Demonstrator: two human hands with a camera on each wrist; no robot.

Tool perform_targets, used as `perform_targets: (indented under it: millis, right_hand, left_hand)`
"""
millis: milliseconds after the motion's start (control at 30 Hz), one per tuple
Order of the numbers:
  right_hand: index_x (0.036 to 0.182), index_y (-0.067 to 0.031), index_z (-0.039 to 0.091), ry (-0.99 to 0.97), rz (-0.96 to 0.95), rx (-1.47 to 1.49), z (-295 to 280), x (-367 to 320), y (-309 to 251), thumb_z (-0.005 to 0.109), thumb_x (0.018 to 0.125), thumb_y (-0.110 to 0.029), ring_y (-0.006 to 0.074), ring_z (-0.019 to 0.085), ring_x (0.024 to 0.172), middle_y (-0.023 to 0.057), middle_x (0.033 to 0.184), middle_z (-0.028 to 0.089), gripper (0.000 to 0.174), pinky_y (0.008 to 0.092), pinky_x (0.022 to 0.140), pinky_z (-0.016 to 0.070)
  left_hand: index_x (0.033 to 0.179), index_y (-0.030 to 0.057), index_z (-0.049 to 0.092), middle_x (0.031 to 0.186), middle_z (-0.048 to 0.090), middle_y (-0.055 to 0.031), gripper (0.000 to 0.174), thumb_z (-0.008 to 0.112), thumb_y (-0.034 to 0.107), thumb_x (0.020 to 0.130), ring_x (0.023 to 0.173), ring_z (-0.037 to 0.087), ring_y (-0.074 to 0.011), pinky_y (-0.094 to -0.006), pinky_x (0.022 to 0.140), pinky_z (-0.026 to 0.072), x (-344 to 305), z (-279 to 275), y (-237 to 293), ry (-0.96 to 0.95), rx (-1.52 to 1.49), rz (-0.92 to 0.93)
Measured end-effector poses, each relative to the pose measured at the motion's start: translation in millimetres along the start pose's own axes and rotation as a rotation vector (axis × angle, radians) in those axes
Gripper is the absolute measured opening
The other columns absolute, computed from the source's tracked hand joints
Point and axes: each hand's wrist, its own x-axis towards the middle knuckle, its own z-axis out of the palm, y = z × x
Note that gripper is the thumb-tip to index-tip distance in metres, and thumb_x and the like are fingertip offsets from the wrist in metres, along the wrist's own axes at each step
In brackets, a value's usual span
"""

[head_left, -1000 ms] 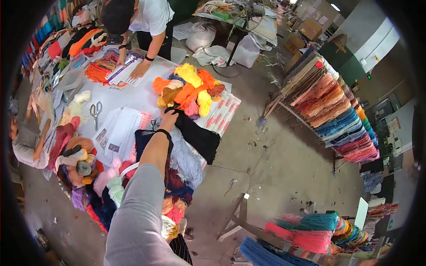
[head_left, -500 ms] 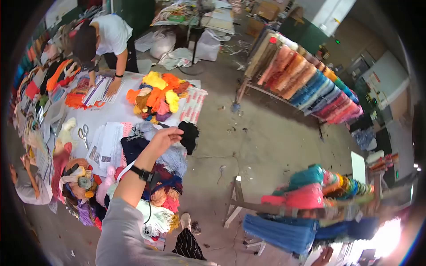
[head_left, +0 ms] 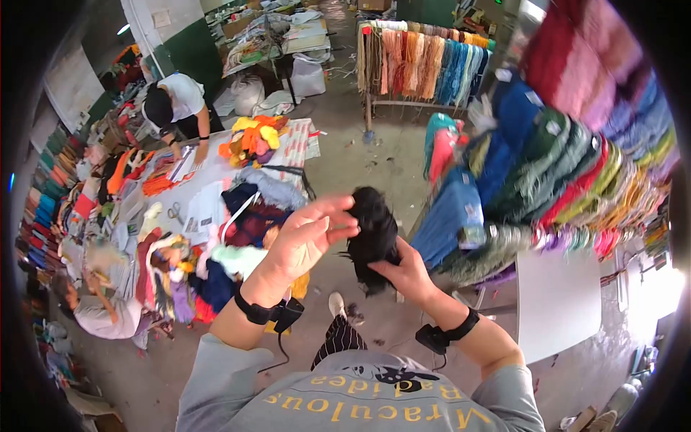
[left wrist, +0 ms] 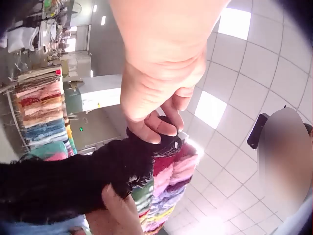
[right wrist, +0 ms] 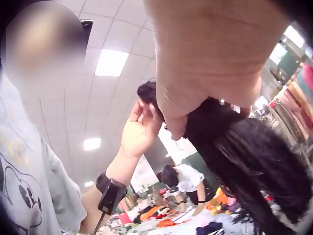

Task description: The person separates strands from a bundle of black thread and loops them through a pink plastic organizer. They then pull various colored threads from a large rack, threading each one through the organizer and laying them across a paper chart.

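One black yarn hank (head_left: 371, 234); two hands (head_left: 306, 241) (head_left: 409, 275); two other people (head_left: 176, 101) (head_left: 97, 313).

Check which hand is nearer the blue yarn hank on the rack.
Right. The right hand holds the black yarn bundle from below, next to the blue hank; the left hand pinches the bundle's other side, farther away.

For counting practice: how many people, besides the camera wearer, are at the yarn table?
2. A person in white leans over the far end; a person in grey is at the near left edge. Others may be hidden.
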Motion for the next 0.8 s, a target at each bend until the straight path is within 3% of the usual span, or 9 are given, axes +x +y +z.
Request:
perform_targets:
  millis: [67,133,267,367,433,500,633,733,800]
  right_hand:
    - [0.114,0.0052,0.053,0.037,0.094,0.530,1,-46,7,0.069,0.084,-0.018,0.0139,0.061,0.085,0.0067,0.094,0.065,0.041,0.0275,0.077,0.0496]
    - [0.112,0.0050,0.055,0.050,0.247,0.790,-4,-92,-5,0.062,0.091,-0.019,0.0136,0.061,0.087,0.0090,0.099,0.064,0.032,0.0276,0.077,0.0507]
    - [0.109,0.0037,0.056,-0.026,0.305,0.795,-7,-158,-15,0.059,0.093,-0.028,0.0130,0.061,0.084,0.0078,0.096,0.063,0.036,0.0272,0.073,0.0506]
    - [0.100,0.0033,0.060,-0.098,0.273,0.610,-13,-190,-12,0.059,0.092,-0.035,0.0095,0.057,0.077,0.0041,0.087,0.062,0.039,0.0250,0.065,0.0472]
    - [0.086,0.0019,0.063,-0.157,0.231,0.323,-20,-206,-11,0.061,0.090,-0.039,0.0049,0.047,0.067,-0.0017,0.073,0.056,0.042,0.0228,0.057,0.0394]
    - [0.087,0.0018,0.062,-0.181,0.227,0.260,-27,-219,-16,0.061,0.090,-0.037,0.0049,0.046,0.066,-0.0022,0.072,0.055,0.039,0.0232,0.057,0.0396]
    - [0.091,0.0023,0.060,-0.177,0.211,0.329,-28,-230,-33,0.060,0.090,-0.026,0.0073,0.046,0.068,-0.0008,0.072,0.052,0.028,0.0253,0.061,0.0403]
    - [0.094,0.0027,0.058,-0.197,0.157,0.306,-36,-232,-30,0.057,0.088,-0.018,0.0102,0.048,0.074,0.0024,0.077,0.053,0.022,0.0260,0.066,0.0412]
    - [0.096,0.0036,0.058,-0.200,0.115,0.314,-45,-235,-35,0.055,0.085,-0.014,0.0118,0.050,0.076,0.0039,0.081,0.054,0.021,0.0259,0.070,0.0414]
  left_hand:
    - [0.126,0.0025,0.051,0.139,0.034,-0.0092,0.040,0.058,0.011,0.088,0.112,0.051,-0.0208,-0.0356,0.096,0.0431,-36,23,-22,0.131,0.720,0.193]
    - [0.127,0.0062,0.052,0.139,0.035,-0.0099,0.045,0.064,0.013,0.084,0.115,0.048,-0.0225,-0.0356,0.096,0.0422,-75,60,-47,0.070,1.121,0.175]
    - [0.132,0.0091,0.046,0.136,0.039,-0.0128,0.062,0.071,0.007,0.076,0.126,0.041,-0.0281,-0.0336,0.099,0.0391,-124,123,-90,-0.040,1.393,0.193]
    - [0.132,0.0093,0.047,0.128,0.045,-0.0140,0.067,0.069,-0.003,0.070,0.120,0.046,-0.0293,-0.0331,0.094,0.0423,-145,138,-104,-0.007,1.618,0.270]
    - [0.131,0.0094,0.047,0.125,0.046,-0.0132,0.069,0.067,-0.006,0.067,0.115,0.048,-0.0291,-0.0336,0.090,0.0436,-153,150,-103,0.014,1.533,0.221]
    - [0.127,0.0078,0.050,0.112,0.051,-0.0117,0.068,0.063,-0.010,0.062,0.099,0.053,-0.0286,-0.0350,0.080,0.0459,-159,159,-106,0.028,1.458,0.259]
    - [0.123,0.0079,0.051,0.102,0.054,-0.0117,0.066,0.063,-0.011,0.060,0.095,0.053,-0.0320,-0.0371,0.081,0.0458,-168,167,-107,0.008,1.509,0.325]
    - [0.115,0.0065,0.056,0.088,0.058,-0.0101,0.057,0.066,-0.009,0.061,0.082,0.057,-0.0301,-0.0344,0.073,0.0465,-175,168,-105,0.197,1.555,0.469]
    - [0.110,0.0045,0.061,0.094,0.064,-0.0070,0.045,0.072,-0.002,0.067,0.079,0.058,-0.0198,-0.0287,0.073,0.0458,-179,162,-106,0.464,1.379,0.506]
